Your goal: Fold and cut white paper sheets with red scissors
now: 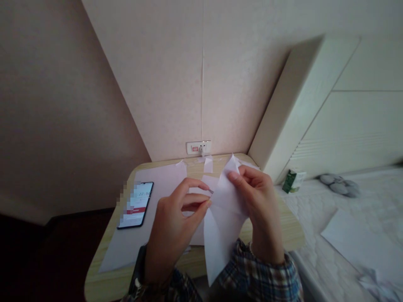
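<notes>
A folded sheet of white paper (225,205) is held up above the small table, creased, with one point upward and a long point hanging down. My right hand (256,193) grips it near the top, thumb in front and the other fingers curled behind. At the paper's left edge, my left hand (179,218) pinches it between thumb and a fingertip, with the index finger raised just above. Under my hands, flat white sheets (163,180) lie on the wood-toned tabletop (289,228).
A lit phone (135,205) rests on the sheets at left. Paper scraps (208,164) lie by the wall socket (198,147), which has a plug in it. On the bed (310,209) at right are a green-and-white box (294,180), a grey soft item (338,185) and more paper (355,239).
</notes>
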Tool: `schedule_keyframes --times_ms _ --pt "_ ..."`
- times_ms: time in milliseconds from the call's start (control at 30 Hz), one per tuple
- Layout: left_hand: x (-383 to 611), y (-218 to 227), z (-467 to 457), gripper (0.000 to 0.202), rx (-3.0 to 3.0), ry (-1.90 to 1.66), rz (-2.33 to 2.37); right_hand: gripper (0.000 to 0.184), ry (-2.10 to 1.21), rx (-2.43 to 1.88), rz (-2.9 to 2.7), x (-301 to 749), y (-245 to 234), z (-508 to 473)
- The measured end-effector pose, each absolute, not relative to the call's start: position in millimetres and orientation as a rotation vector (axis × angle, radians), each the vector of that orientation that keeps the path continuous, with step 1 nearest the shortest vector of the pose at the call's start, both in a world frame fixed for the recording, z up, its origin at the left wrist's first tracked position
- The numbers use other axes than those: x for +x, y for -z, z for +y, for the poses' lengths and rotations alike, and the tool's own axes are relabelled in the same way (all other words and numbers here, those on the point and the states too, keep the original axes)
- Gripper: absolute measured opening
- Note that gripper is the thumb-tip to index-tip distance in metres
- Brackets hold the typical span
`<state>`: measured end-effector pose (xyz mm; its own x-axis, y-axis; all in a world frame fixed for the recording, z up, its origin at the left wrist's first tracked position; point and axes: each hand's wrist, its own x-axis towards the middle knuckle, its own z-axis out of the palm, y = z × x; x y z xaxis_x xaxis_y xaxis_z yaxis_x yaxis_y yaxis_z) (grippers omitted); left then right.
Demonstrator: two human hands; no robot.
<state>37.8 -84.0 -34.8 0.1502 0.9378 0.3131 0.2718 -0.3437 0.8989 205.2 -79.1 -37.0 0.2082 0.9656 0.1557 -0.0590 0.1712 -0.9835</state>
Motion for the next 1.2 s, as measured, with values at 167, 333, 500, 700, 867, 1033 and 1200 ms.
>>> schedule_keyframes --times_ms 167,333,500,700,867,1033,1200 --pt "32.1 36.3 -80.9 0.022 1.792 -1.187 1.223 0.016 -0.97 -1.012 -1.154 205.2 38.5 -75.1" --pt "30.9 35.7 -81.0 0.021 1.881 -1.083 1.202 0.021 -0.873 -1.005 -1.071 203.2 40.8 -73.3" --pt "33.2 34.6 -80.8 0.022 1.873 -1.018 1.164 0.008 -0.834 -0.979 -1.12 202.7 42.4 -72.4" --pt "32.2 38.5 -78.9 0.018 1.92 -1.019 1.155 0.022 -0.566 -1.107 -1.091 204.7 44.8 -75.5" --pt "26.5 40.8 -79.1 0.017 1.907 -1.09 1.212 0.011 -0.904 -1.03 -1.232 204.9 42.2 -74.7" --pt "27.5 41.8 -77.8 0.014 1.865 -1.089 1.184 0.03 -0.776 -1.143 -1.288 205.5 39.3 -73.1" --pt "24.1 42.0 -76.4 0.013 1.829 -1.077 1.228 0.018 -0.86 -1.113 -1.416 207.9 39.9 -73.8"
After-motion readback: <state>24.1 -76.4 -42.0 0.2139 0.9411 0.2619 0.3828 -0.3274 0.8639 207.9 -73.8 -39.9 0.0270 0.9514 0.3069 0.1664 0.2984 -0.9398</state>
